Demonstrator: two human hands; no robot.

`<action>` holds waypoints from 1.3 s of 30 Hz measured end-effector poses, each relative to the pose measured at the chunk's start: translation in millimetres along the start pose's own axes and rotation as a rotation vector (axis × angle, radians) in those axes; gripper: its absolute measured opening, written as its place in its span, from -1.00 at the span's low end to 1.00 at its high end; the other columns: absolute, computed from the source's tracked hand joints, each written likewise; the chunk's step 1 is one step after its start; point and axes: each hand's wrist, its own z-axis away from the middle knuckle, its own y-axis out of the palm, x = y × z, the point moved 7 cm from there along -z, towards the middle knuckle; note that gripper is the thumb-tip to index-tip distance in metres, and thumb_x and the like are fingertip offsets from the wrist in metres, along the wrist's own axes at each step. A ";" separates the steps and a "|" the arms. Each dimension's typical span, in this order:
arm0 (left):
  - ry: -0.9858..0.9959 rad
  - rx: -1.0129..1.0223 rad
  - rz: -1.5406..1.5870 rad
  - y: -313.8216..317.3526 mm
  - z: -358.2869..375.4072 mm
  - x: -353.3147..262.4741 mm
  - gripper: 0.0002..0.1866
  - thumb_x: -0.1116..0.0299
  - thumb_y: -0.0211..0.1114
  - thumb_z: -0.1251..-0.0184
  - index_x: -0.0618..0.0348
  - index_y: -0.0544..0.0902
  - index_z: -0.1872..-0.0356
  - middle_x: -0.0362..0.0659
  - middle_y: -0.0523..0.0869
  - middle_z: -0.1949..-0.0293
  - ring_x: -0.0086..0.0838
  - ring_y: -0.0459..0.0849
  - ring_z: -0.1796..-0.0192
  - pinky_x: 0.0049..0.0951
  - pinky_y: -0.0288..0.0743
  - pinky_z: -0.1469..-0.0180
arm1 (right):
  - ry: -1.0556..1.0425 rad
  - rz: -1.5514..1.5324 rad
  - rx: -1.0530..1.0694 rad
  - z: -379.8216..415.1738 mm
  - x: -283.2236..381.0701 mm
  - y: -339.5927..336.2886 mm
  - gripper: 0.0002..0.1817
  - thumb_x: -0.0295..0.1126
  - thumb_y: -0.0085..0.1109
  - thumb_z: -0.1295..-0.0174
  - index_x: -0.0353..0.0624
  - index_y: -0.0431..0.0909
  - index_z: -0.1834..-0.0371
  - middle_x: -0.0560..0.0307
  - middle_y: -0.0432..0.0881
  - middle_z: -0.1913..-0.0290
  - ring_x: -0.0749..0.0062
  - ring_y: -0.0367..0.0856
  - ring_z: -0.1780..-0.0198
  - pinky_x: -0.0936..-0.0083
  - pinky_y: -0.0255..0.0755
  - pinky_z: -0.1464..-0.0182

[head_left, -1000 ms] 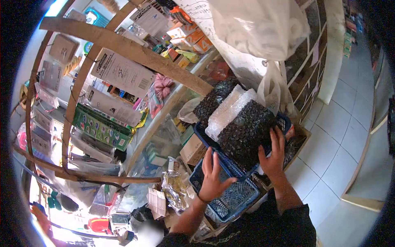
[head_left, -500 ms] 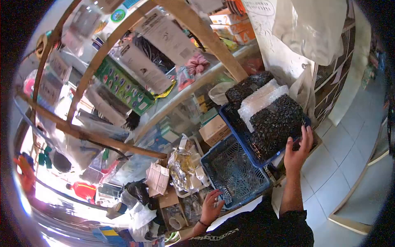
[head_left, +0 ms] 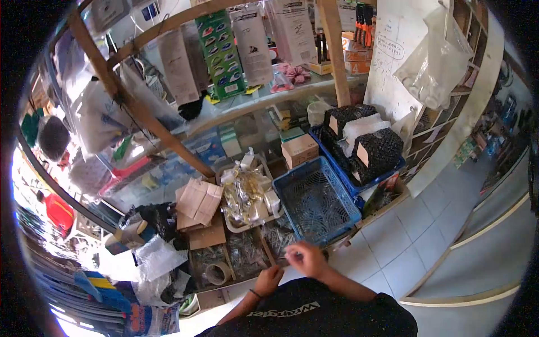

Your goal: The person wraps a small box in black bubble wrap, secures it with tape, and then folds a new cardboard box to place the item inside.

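Observation:
My left hand (head_left: 268,279) is closed with its knuckles up, low over the front edge of the wooden tray (head_left: 229,244), near the divider; whatever its fingers hold is hidden. Beside it, my right hand (head_left: 307,259) has curled fingers in front of the blue plastic basket (head_left: 352,222), with a dark gap between thumb and fingers; I cannot make out anything in it. A roll of tape (head_left: 218,273) lies in the tray to the left. Behind my hands, a light bin (head_left: 233,224) holds clear and gold plastic packets (head_left: 247,194).
A second blue basket (head_left: 400,167) carries black bubble-wrapped parcels (head_left: 383,147) and a white one. Flattened cardboard (head_left: 199,199) lies left of the bin. A glass counter (head_left: 208,149) stands behind, with a wooden post (head_left: 337,53) rising from it. Tiled floor (head_left: 393,247) extends right.
My right hand has left the parcels at the right and come down beside my left hand. Both hands were spread and are now curled. The view has turned.

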 end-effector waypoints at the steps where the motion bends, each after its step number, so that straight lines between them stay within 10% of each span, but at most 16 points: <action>1: -0.022 0.005 0.012 0.9 13.9 15.4 -0.69 0.18 0.12 -0.28 0.28 0.53 0.41 0.08 0.58 0.51 -0.16 0.60 0.44 -0.20 0.39 0.38 | -0.018 0.066 0.079 8.8 4.0 23.0 -0.79 -0.34 0.22 -0.11 -0.21 0.53 0.25 -0.03 0.60 0.32 0.21 0.62 0.33 0.35 0.47 0.31; 11: -0.078 0.125 0.005 11.7 75.6 114.7 -0.64 0.07 0.09 -0.23 0.20 0.56 0.45 0.08 0.64 0.38 -0.02 0.60 0.29 -0.04 0.41 0.24 | 0.444 0.271 0.485 120.4 -131.5 144.6 -0.72 -0.21 0.20 -0.09 -0.20 0.59 0.27 0.02 0.65 0.35 0.25 0.64 0.29 0.40 0.49 0.23; 14: 0.063 0.146 -0.413 40.7 104.3 188.1 -0.69 0.09 0.12 -0.15 0.14 0.60 0.43 0.06 0.65 0.31 -0.01 0.60 0.21 -0.07 0.46 0.16 | 0.534 0.332 0.489 142.1 -184.6 165.6 -0.69 -0.16 0.23 -0.04 -0.19 0.62 0.32 0.02 0.66 0.37 0.22 0.65 0.30 0.39 0.49 0.22; 16: -0.005 0.211 -0.453 44.8 142.7 216.8 -0.75 0.33 0.10 -0.08 0.26 0.52 0.25 0.10 0.63 0.41 -0.03 0.61 0.30 -0.10 0.50 0.25 | 0.473 0.417 0.595 158.0 -224.2 178.9 -0.66 -0.12 0.24 -0.01 -0.18 0.63 0.33 0.01 0.66 0.36 0.21 0.65 0.31 0.37 0.49 0.23; 18: -0.495 0.313 -0.535 78.1 197.1 303.1 -0.63 0.21 0.10 -0.16 0.22 0.59 0.09 0.04 0.67 0.19 -0.23 0.64 0.09 -0.24 0.52 0.10 | 0.488 0.539 0.797 174.0 -249.5 182.5 -0.68 -0.08 0.21 -0.01 -0.10 0.65 0.35 0.04 0.67 0.35 0.22 0.64 0.30 0.37 0.49 0.21; 20: -0.466 0.759 -0.760 119.4 274.4 352.2 -0.63 0.23 0.06 -0.21 0.20 0.56 0.02 0.01 0.65 0.11 -0.27 0.64 0.06 -0.29 0.52 0.10 | 0.535 0.627 1.021 169.0 -242.1 179.5 -0.69 -0.07 0.19 -0.03 -0.06 0.65 0.34 0.07 0.67 0.36 0.23 0.64 0.30 0.38 0.49 0.21; 27: -1.289 0.329 -0.064 125.9 369.3 327.5 -0.65 0.18 0.06 -0.23 0.14 0.59 0.08 -0.01 0.66 0.14 -0.24 0.65 0.09 -0.27 0.53 0.11 | 0.737 0.500 0.741 159.1 -248.4 164.0 -0.70 -0.06 0.20 -0.02 -0.04 0.66 0.38 0.11 0.68 0.37 0.31 0.65 0.29 0.45 0.48 0.17; 39: -1.252 -0.020 0.027 94.0 277.1 295.0 -0.66 0.08 0.05 -0.27 0.05 0.65 0.17 -0.03 0.68 0.18 -0.20 0.67 0.13 -0.23 0.54 0.12 | 0.692 0.513 0.943 135.6 -301.5 152.3 -0.64 0.02 0.18 0.04 0.04 0.68 0.32 0.12 0.68 0.35 0.31 0.64 0.25 0.38 0.47 0.15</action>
